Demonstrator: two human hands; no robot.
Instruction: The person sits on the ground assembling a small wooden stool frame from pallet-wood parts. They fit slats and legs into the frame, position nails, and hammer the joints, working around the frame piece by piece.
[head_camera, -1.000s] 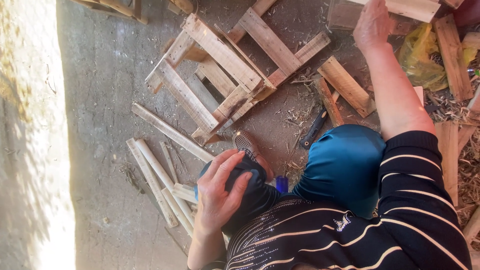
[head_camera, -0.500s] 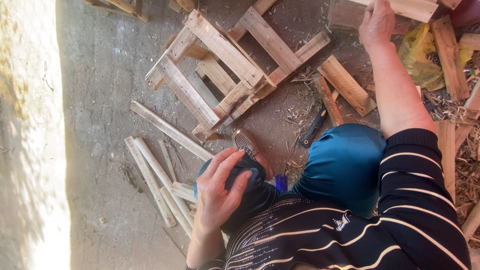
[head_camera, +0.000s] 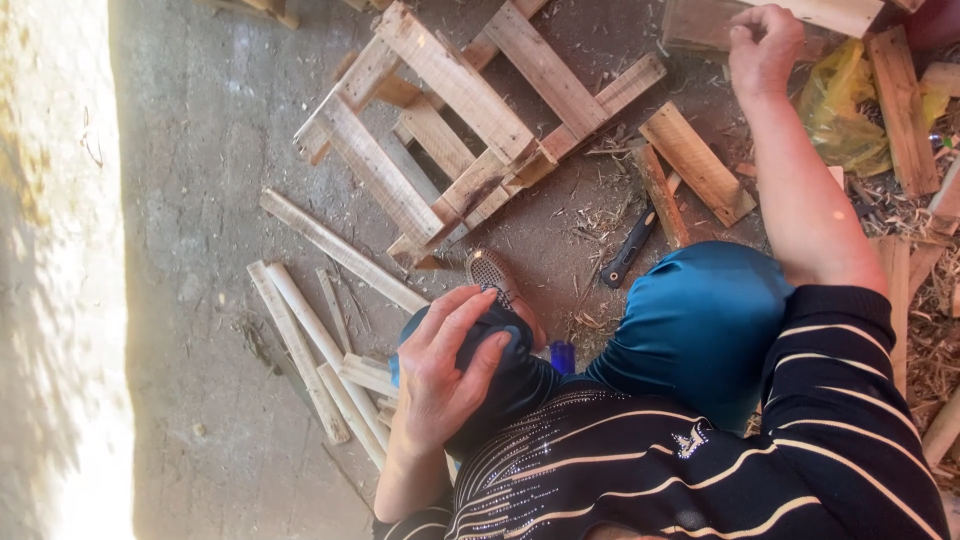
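Observation:
My left hand (head_camera: 450, 365) lies palm down on my dark-clad left knee (head_camera: 500, 385), fingers spread, holding nothing. My right arm stretches to the top of the view, where my right hand (head_camera: 765, 48) has its fingers curled on the edge of a brownish wooden board (head_camera: 695, 25); a pale plank (head_camera: 830, 12) lies just beyond it. My teal-clad right knee (head_camera: 700, 320) is below that arm. A broken wooden pallet frame (head_camera: 450, 120) lies on the concrete floor ahead of my knees.
Loose slats (head_camera: 320, 350) lie left of my left knee. A short board (head_camera: 697, 162) and a black-handled tool (head_camera: 630, 245) are near the frame. A yellow plastic bag (head_camera: 840, 110), more planks and wood shavings (head_camera: 920, 330) fill the right side. My shoe (head_camera: 495, 275) shows.
Almost nothing differs. My right hand has shifted slightly at the board, and my left hand stays on the knee.

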